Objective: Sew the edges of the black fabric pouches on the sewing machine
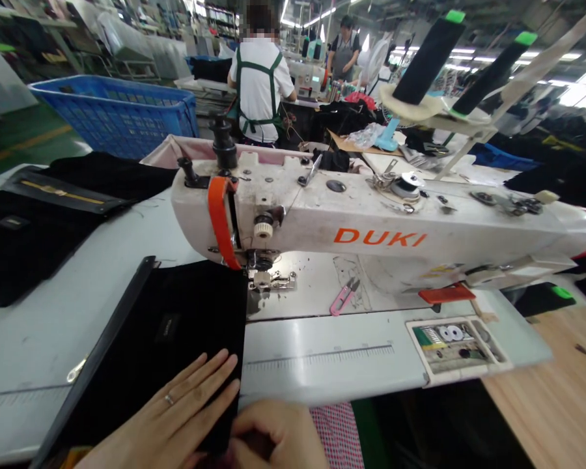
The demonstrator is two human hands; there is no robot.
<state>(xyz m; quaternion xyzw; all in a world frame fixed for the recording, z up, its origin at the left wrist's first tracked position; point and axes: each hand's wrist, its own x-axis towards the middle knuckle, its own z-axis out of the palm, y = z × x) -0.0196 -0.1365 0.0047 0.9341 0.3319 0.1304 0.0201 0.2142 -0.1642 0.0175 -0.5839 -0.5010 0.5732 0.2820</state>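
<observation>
A black fabric piece [141, 352] with a small dark label lies on the pale sewing table, its upper right corner at the presser foot [264, 280] of a white sewing machine [297, 208]. My left hand [176, 410] rests flat on the fabric's lower part, fingers stretched out, a ring on one finger. Beside it, at the bottom edge, my right hand [273, 436] has its fingers curled together at the fabric's lower right corner. What its fingertips hold is too hidden to tell. A zipper pull [77, 370] sticks out at the fabric's left side.
Pink thread snips [344, 296] lie on the machine bed. A small parts tray [456, 348] is set into the table at right. More black pieces [39, 228] lie at left, near a blue basket [122, 111]. Thread cones [427, 62] stand behind. Other people work farther back.
</observation>
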